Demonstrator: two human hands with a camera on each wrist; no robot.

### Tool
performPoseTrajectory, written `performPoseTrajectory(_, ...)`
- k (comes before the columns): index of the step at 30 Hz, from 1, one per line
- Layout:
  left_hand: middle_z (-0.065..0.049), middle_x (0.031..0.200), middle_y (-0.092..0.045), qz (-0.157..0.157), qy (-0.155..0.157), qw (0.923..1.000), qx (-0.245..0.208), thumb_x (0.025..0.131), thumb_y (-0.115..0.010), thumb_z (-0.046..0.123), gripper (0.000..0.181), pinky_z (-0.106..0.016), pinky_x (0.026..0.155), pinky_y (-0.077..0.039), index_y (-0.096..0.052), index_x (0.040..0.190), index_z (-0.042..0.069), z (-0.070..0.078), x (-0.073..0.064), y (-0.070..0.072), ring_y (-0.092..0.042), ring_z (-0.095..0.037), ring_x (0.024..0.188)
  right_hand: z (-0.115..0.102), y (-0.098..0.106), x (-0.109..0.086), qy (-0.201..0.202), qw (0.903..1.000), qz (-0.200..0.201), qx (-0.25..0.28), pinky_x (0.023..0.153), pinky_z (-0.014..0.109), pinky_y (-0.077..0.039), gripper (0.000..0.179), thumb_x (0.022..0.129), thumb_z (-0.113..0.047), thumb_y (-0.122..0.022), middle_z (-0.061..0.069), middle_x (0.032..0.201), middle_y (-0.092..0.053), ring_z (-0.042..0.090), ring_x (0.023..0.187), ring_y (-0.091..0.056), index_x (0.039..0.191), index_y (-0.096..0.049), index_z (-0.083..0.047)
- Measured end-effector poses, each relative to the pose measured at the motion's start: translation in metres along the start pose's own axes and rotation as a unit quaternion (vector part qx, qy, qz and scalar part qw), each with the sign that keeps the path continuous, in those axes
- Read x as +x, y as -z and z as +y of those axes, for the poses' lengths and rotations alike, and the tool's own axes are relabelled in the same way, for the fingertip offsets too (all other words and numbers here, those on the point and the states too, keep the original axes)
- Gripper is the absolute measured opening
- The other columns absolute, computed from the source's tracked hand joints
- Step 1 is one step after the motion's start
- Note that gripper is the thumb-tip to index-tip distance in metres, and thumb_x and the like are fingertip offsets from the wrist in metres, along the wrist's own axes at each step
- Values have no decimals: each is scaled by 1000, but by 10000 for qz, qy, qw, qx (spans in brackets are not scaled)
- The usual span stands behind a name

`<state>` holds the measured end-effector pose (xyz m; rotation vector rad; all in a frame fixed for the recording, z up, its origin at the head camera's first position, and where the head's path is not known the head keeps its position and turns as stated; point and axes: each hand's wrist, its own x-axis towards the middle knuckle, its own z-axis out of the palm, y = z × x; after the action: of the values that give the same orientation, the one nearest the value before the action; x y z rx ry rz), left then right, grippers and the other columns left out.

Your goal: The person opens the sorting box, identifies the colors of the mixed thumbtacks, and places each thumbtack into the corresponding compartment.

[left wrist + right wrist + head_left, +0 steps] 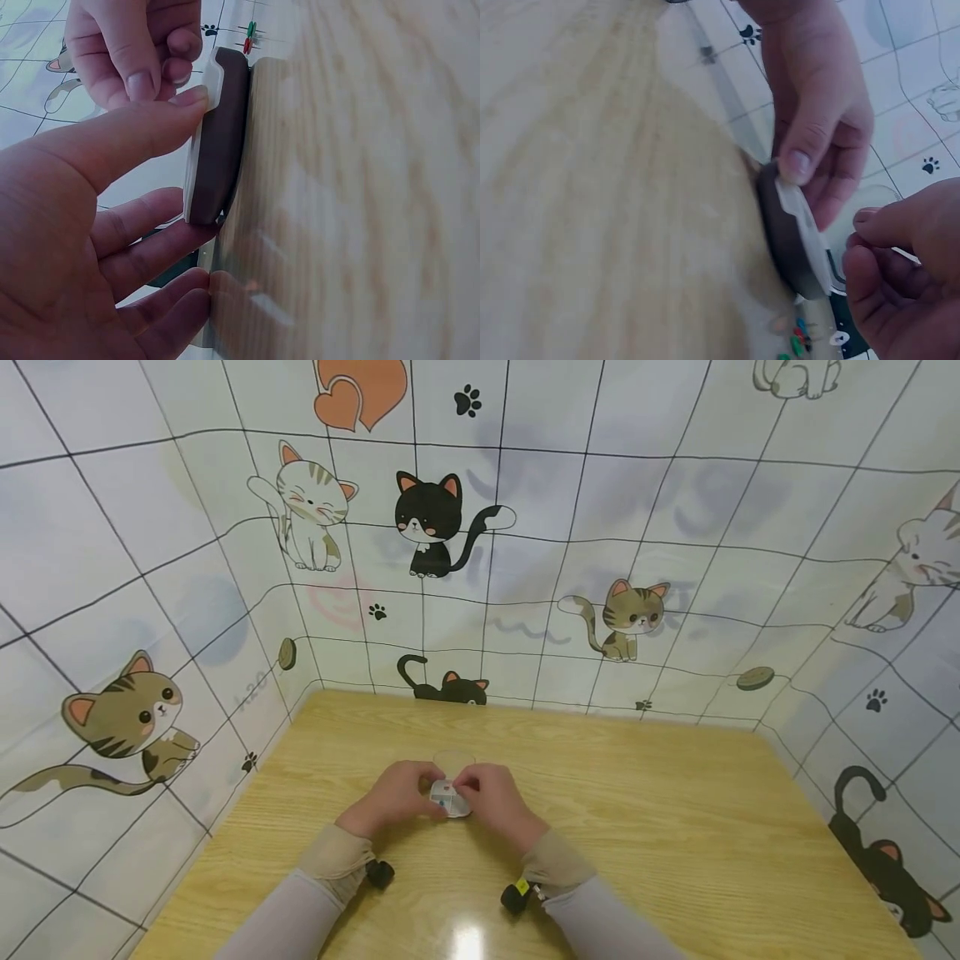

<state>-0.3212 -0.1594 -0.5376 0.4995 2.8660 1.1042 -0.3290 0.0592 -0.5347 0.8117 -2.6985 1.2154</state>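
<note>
A small round box (451, 799) has a dark brown outer shell, a pale rim and an inside split into compartments holding tiny red and blue bits. My left hand (402, 792) grips its left side, thumb on the rim (211, 82) and fingers against the lower side. A clear round lid (454, 763) shows faintly behind the box. Over the box's right side is my right hand (495, 797), thumb and index finger brought together and the other fingers curled. Whether its fingertips (866, 217) pinch something tiny cannot be seen.
Small red and green pieces (800, 337) lie beyond the box's right end, low near the table. The wood-patterned table (637, 827) spreads all around. A cat-print cloth (525, 568) stands behind it and along both sides.
</note>
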Motion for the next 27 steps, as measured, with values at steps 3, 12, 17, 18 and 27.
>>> performPoseTrajectory(3, 2, 112, -77, 22, 17, 10000, 41, 72, -98, 31, 47, -46, 99, -52, -78, 112, 17, 1, 0, 0, -65, -16, 103, 1, 11, 3, -155, 9996, -242, -71, 81, 31, -57, 10, 98, -5, -74, -1, 94, -78, 11, 87, -65, 94, -81, -10)
performPoseTrajectory(12, 4, 112, -77, 30, 125, 9997, 188, 71, -98, 34, 50, -48, 104, -51, -78, 114, 19, 1, 2, -1, -66, -17, 106, 6, 45, 8, -591, 9952, -704, -345, 83, 35, -57, 10, 100, -7, -72, -1, 97, -76, 11, 87, -63, 97, -80, -11)
performPoseTrajectory(17, 3, 115, -77, 22, 166, 9998, 123, 70, -98, 34, 53, -49, 107, -50, -78, 116, 18, 1, 3, -1, -66, -18, 110, 12, 55, 9, -533, 9940, -795, -536, 81, 34, -58, 8, 98, -7, -73, -1, 94, -77, 10, 85, -64, 95, -80, -9)
performPoseTrajectory(18, 3, 115, -77, 9, 178, 9998, 113, 70, -98, 34, 53, -49, 107, -50, -78, 116, 18, 1, 3, -1, -66, -18, 110, 13, 56, 9, -496, 9936, -846, -566, 80, 34, -57, 8, 97, -7, -73, -1, 93, -76, 10, 84, -63, 94, -80, -9)
performPoseTrajectory(27, 4, 115, -77, 5, 211, 9997, 83, 70, -98, 35, 51, -49, 106, -50, -78, 115, 21, 0, 2, -1, -65, -17, 107, 15, 61, 6, -479, 9802, -1726, -849, 74, 30, -52, 12, 91, -5, -79, -5, 83, -70, 11, 78, -58, 83, -76, -13)
